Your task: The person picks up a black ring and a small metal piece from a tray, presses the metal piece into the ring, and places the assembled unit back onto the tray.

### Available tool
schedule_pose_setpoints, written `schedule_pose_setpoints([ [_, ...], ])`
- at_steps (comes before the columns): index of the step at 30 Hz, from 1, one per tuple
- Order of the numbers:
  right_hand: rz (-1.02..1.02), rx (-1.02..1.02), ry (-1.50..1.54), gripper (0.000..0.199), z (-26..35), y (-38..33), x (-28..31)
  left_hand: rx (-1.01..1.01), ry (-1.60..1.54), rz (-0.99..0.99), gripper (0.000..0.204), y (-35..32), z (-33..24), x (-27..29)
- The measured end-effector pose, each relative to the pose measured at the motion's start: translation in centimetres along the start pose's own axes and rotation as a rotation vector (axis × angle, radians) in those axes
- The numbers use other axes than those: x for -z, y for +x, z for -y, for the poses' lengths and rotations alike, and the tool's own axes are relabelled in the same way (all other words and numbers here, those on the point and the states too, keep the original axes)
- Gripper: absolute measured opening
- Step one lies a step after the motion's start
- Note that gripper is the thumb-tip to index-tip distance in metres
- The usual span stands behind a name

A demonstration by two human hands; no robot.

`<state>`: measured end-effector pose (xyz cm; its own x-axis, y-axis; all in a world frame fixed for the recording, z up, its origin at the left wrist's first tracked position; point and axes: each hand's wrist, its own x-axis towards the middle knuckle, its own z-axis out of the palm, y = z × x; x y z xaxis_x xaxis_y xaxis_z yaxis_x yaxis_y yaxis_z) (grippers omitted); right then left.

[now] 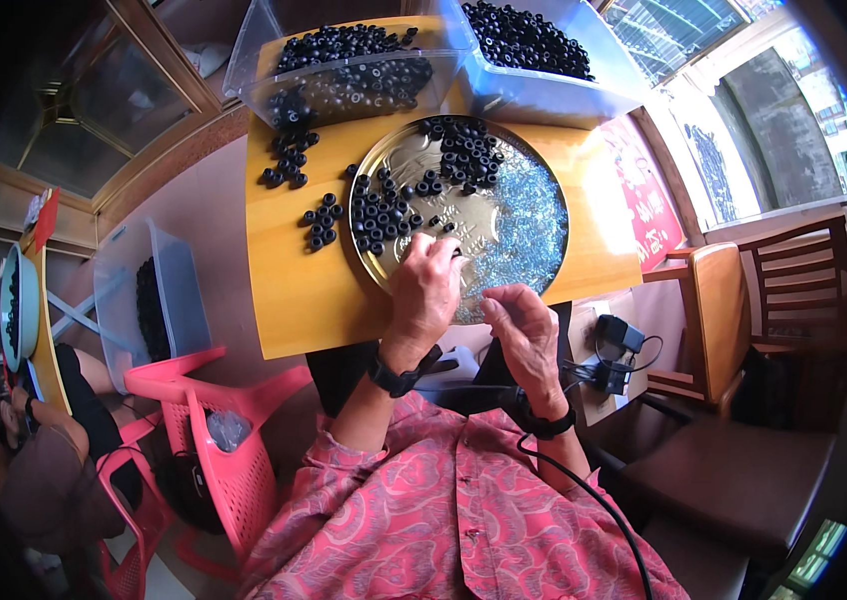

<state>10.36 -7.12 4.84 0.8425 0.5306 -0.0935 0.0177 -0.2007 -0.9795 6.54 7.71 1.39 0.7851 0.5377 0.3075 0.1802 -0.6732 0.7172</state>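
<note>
A round gold-coloured metal tray (pixel 399 162) lies on the yellow tabletop in front of me. Small black ring-shaped parts (pixel 381 215) cover its left side, and another group sits at its far edge. Tiny clear bluish pieces (pixel 524 225) are spread over the right side. Over the near part of the tray, my left hand (pixel 426 285) is closed, its fingertips on one black ring-shaped part (pixel 457 252). My right hand (pixel 526 335) is at the tray's near right rim, thumb and forefinger pinched together; whatever is between them is too small to make out.
Two clear plastic bins, the left bin (pixel 349 95) and the right bin (pixel 554 90), stand at the table's far side with black parts. Loose black parts (pixel 322 220) lie left of the tray. A pink chair (pixel 234 450) stands left; another person (pixel 54 430) sits beyond it.
</note>
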Motion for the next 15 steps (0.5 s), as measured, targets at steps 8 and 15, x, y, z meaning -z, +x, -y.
schedule_pose_setpoints([
  [8, -0.035, -0.011, 0.041, 0.011, 0.0, -0.3, -0.8, 0.457, -1.251, 0.187, 0.024, -1.8, 0.8, 2.6],
  [15, -0.063, 0.034, 0.087, 0.010, 0.0, -0.9, -1.5, 0.582, -1.595, 0.278, 0.026, -3.0, 1.1, 3.9],
])
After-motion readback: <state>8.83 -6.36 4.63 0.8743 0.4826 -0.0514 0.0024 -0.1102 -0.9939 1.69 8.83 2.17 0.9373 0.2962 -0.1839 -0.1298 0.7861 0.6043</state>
